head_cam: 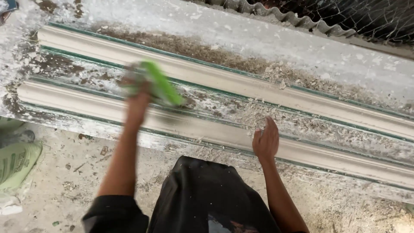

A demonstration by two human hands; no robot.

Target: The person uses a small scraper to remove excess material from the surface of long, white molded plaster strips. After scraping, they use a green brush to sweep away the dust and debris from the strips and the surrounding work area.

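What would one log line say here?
left hand: shut on green tool, blurred | right hand: open, flat on near moulding | crumbs around

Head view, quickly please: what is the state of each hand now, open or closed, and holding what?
Left hand: closed on a green tool, blurred.
Right hand: open, holding nothing, resting flat on the near plaster moulding.

A pale green sack, printed and dusted white, is seen slumped on the floor below the left end of the long moulding.
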